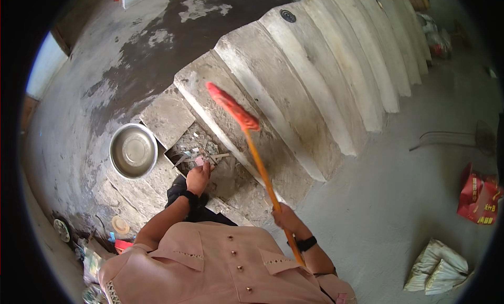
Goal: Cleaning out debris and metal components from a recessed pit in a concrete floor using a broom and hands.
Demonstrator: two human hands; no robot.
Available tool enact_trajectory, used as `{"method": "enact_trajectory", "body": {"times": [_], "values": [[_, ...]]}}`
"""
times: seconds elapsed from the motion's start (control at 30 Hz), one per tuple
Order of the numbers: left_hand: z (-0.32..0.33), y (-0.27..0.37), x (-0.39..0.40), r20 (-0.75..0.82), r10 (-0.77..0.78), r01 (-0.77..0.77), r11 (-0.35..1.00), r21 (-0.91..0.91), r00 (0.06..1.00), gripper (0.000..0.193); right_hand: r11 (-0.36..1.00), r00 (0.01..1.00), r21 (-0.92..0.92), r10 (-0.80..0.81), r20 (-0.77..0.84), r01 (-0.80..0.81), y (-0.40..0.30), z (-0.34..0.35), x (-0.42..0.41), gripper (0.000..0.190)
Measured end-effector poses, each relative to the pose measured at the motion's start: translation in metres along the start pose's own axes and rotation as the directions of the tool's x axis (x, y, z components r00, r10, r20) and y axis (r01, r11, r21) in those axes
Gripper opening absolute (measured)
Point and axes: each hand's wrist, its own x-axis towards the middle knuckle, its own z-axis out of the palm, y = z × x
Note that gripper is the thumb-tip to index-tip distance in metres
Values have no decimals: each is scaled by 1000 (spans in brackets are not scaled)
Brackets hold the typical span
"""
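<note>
My right hand (286, 218) is closed around the orange handle of a long tool (262, 168) with a red, fluffy-looking head. That head is above the lower concrete steps (226, 93); whether it touches them I cannot tell. My left hand (199, 179) reaches down at the edge of a square recess beside the bottom step. A small pink piece (199, 161) is at its fingertips, apparently pinched. Scraps, sticks and debris (195, 144) lie in the recess. Left of it a round metal basin (117, 146) stands on the concrete.
Concrete stairs climb to the upper right, with a black mosquito coil (288, 16) on one step. A red bag (477, 195) and a pale woven sack (437, 268) lie on the floor at right. Plastic bags (93, 262) and a round lid-like disc (120, 224) are at lower left.
</note>
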Motion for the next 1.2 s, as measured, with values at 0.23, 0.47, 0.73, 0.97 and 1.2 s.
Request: {"method": "enact_trajectory", "body": {"times": [0.23,0.47,0.73,0.97,1.2], "values": [[10,-15,6,0,-80,80,996,41,997,53,940,992,320,128,-9,-119,52,-27,50,8],[25,-38,14,-51,-65,65,998,8,997,50,983,957,83,135,257,-161,49,19,-10,10],[12,-17,8,-2,-105,105,994,-14,994,49,983,981,149,80,179,-107,35,22,-51,11],[8,-16,1,0,-135,135,989,-61,991,48,968,994,237,68,89,-88,56,-3,7,11],[5,-12,-3,-16,-91,91,996,-14,996,49,987,975,161,-33,220,-3,87,43,-15,18]]}}
